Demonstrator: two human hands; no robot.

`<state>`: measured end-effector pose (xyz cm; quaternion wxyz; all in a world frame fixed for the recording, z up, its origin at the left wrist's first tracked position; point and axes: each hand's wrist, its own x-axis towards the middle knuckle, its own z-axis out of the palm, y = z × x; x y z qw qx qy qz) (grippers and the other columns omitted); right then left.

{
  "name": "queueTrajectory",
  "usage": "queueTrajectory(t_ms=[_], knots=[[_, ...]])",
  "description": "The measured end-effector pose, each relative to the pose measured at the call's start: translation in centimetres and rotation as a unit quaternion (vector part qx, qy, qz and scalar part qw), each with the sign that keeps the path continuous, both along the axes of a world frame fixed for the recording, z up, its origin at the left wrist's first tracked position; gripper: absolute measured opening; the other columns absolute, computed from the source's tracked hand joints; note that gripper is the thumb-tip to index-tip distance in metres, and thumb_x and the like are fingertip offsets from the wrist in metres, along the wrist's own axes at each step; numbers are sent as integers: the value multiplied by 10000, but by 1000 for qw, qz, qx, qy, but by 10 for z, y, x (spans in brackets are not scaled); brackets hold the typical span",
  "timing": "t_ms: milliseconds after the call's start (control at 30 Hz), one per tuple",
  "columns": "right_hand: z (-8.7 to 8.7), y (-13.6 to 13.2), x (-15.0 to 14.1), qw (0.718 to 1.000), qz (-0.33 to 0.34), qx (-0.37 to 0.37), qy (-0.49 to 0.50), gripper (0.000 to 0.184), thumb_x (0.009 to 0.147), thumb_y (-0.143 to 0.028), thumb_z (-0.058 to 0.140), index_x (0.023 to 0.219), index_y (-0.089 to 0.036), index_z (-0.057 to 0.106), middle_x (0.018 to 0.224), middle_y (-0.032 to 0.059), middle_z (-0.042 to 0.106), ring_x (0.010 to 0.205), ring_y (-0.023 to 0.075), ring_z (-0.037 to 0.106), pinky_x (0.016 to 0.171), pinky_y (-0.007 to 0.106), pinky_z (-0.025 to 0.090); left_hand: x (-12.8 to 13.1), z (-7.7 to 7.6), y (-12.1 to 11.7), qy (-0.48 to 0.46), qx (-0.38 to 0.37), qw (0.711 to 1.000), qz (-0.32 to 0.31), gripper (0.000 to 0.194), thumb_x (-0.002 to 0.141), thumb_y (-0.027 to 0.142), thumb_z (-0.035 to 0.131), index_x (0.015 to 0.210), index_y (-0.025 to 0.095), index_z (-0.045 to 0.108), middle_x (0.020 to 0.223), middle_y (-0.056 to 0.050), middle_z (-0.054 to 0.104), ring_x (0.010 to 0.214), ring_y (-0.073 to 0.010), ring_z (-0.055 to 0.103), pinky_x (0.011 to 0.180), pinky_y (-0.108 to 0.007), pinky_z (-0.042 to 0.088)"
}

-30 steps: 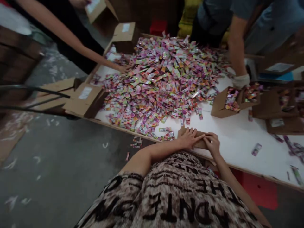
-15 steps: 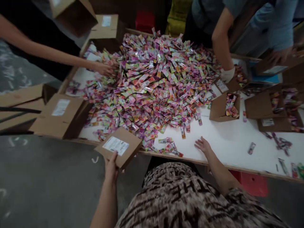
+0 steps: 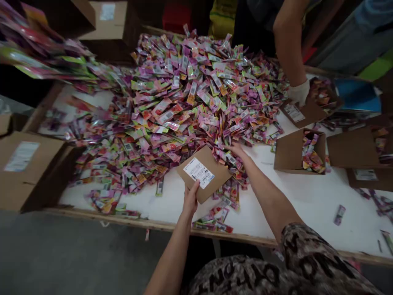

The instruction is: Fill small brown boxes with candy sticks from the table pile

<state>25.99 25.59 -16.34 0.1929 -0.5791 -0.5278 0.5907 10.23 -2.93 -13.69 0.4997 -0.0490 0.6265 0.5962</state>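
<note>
My left hand [image 3: 190,200] holds a small brown cardboard box [image 3: 204,172] with a white barcode label, tilted against the near edge of a big heap of colourful sachets [image 3: 190,94]. My right hand [image 3: 236,150] reaches forward just right of the box, fingers spread and touching sachets at the heap's edge. The heap lies on a white table [image 3: 307,200]. Across the table, a co-worker's gloved hand [image 3: 298,92] rests by another labelled box [image 3: 302,111].
Open cardboard boxes part-filled with sachets [image 3: 299,151] stand at the right. A larger closed carton [image 3: 27,170] sits at the table's left edge. A blurred handful of sachets [image 3: 39,53] hangs at upper left. Loose sachets [image 3: 339,214] lie at right.
My left hand has carried the labelled box from the left table edge onto the table beside the heap. My right hand has moved forward from the bare table into the sachets.
</note>
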Motion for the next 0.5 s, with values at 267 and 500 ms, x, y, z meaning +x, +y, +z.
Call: queueTrajectory(t_ms=[267, 500], knots=[[89, -84, 12, 983, 125, 127, -46, 490, 743, -596, 747, 960, -158, 726, 989, 78, 724, 948, 264, 655, 899, 397, 535, 9, 4, -43, -93, 35, 994, -33, 776, 593, 440, 943, 1258, 210, 614, 1272, -111, 718, 1231, -313, 660, 1070, -437, 537], [195, -115, -7, 831, 378, 330, -241, 275, 877, -300, 682, 1099, -153, 751, 1415, 158, 550, 1271, 324, 524, 1088, 433, 406, 17, 32, -3, -36, -60, 969, -237, 804, 615, 391, 931, 1300, 174, 573, 1069, -134, 718, 1000, -276, 716, 896, -471, 577]])
